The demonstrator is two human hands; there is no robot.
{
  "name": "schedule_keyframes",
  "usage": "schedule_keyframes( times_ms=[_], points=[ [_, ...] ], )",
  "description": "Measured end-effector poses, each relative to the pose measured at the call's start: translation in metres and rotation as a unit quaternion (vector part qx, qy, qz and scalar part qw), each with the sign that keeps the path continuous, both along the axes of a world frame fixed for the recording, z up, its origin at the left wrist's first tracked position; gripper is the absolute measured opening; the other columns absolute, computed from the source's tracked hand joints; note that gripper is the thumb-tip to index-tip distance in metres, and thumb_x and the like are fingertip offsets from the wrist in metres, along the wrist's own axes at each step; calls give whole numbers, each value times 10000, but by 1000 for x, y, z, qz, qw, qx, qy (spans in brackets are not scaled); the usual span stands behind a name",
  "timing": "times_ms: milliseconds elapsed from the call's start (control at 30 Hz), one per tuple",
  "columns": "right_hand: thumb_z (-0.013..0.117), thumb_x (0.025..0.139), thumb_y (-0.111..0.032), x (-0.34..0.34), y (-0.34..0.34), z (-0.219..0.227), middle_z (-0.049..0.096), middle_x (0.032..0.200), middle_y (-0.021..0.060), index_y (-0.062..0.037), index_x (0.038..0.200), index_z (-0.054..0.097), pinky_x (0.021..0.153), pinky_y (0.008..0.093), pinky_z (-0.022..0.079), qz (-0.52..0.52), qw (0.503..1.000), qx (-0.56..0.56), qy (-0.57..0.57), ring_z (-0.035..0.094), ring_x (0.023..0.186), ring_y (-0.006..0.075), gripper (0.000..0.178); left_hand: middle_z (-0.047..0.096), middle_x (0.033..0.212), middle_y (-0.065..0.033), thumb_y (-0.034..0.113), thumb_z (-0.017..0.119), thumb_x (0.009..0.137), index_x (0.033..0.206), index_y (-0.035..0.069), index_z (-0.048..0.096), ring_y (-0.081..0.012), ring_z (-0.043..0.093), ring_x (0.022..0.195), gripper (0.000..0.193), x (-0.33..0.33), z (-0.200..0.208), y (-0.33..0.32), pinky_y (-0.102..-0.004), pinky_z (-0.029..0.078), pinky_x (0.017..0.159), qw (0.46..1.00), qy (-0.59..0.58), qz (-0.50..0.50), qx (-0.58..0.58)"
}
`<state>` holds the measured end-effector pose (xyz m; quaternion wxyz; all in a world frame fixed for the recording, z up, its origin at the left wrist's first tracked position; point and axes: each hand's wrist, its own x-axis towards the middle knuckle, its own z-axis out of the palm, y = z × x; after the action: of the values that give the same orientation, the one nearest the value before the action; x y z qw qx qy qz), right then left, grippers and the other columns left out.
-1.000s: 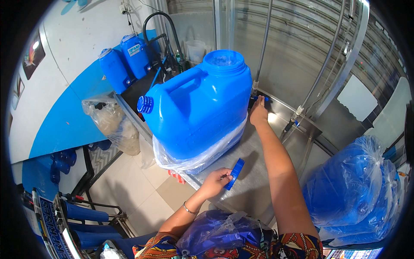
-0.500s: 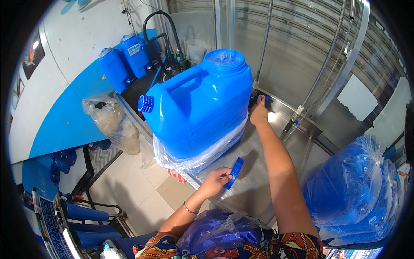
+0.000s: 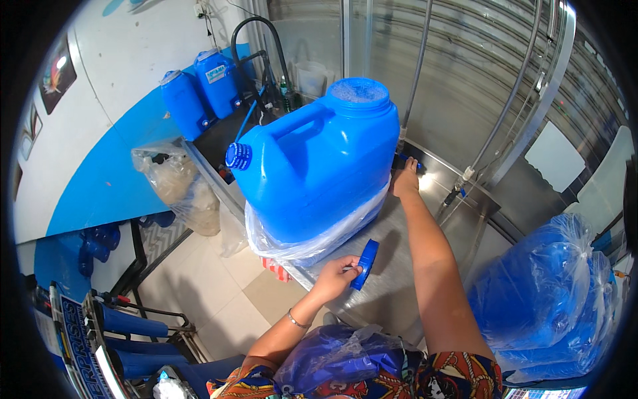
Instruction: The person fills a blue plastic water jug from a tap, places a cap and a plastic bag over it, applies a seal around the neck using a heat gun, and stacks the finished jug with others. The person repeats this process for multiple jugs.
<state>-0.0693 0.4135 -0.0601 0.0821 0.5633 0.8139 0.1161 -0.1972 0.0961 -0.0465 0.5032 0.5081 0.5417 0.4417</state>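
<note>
The blue jerrycan (image 3: 319,166) hides the right hand's (image 3: 405,181) fingertips and most of the small blue item they touch. A clear plastic bag (image 3: 312,243) veils the jerrycan's base.

The big jerrycan (image 3: 319,166) in front of me is blue plastic, smooth with a soft sheen, ribbed at its screw cap (image 3: 238,155) and dimpled on its round top. A thin, clear, crinkled plastic bag (image 3: 299,243) wraps its base. The counter (image 3: 392,292) is brushed steel, dull grey, glaring where light strikes. In my left hand (image 3: 335,279) the round lid (image 3: 365,264) is glossy blue plastic. My right hand (image 3: 405,181) rests on the metal. Filmy wrinkled plastic covers the blue containers (image 3: 545,292) beside me.
</note>
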Motion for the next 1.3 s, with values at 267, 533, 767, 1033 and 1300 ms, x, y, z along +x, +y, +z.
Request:
schedule_keyframes(
  times_ms=[267, 533, 767, 1033, 1300],
  points=[
    [485, 919, -332, 16, -26, 29, 510, 1313, 282, 8, 1287, 530, 1076, 451, 329, -14, 901, -117, 417, 380, 1312, 421, 504, 564, 814, -90, 48, 568, 891, 1072, -8, 629, -221, 557, 739, 199, 22, 12, 8, -314, 451, 702, 966, 187, 23, 175],
    [552, 940, -360, 121, -186, -6, 597, 1169, 152, -37, 1280, 477, 749, 440, 586, -110, 417, -385, 816, 619, 1056, 291, 475, 552, 912, -127, -7, 625, 738, 1068, 6, 655, -311, 535, 900, 331, 57, 31, 45, -439, 442, 779, 821, 394, -145, 387],
    [527, 956, -312, 162, -179, -25, 561, 1258, 119, -109, 1317, 434, 818, 454, 548, -153, 348, -228, 896, 618, 1066, 272, 425, 524, 1157, -273, 154, 589, 849, 1128, -41, 588, -472, 410, 1239, 340, -9, 186, 144, -642, 280, 1032, 579, 504, 418, 486],
    [423, 973, -267, 158, -205, -31, 524, 1325, 106, -105, 1337, 406, 926, 448, 478, -121, 226, -266, 929, 554, 1161, 274, 398, 686, 802, -121, 261, 507, 866, 732, 74, 706, -291, 653, 764, 304, -48, 204, 164, -433, 429, 742, 591, 652, 407, 244],
    [432, 983, -228, 161, -223, -21, 494, 1341, 91, -156, 1332, 404, 979, 510, 431, -86, 262, -268, 923, 503, 1222, 286, 357, 674, 802, -167, 221, 493, 848, 768, 35, 693, -336, 658, 742, 285, -52, 203, 145, -460, 494, 681, 634, 633, 290, 336]
  ],
)
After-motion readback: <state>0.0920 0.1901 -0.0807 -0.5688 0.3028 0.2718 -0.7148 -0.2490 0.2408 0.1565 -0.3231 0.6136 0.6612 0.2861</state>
